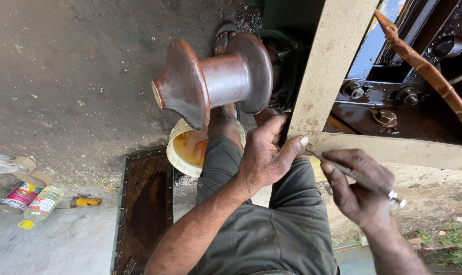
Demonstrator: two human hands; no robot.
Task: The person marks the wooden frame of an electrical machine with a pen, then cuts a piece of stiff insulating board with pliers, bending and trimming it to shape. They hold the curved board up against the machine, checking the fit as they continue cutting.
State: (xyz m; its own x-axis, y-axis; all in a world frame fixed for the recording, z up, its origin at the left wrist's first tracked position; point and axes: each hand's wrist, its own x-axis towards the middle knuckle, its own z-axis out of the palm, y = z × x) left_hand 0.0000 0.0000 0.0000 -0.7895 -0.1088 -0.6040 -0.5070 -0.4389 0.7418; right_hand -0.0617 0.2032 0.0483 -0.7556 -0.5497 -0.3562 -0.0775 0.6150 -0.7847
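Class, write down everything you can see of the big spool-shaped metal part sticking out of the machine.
The spool-shaped part looks like painted metal. It has two wide, flared reddish-brown flanges joined by a paler, worn grey barrel. It lies horizontally, its far flange against the dark machine body and its near, cream-faced end free. It hangs above a yellow bucket and the person's leg. Neither hand touches it; the left hand rests just below on the beige frame.
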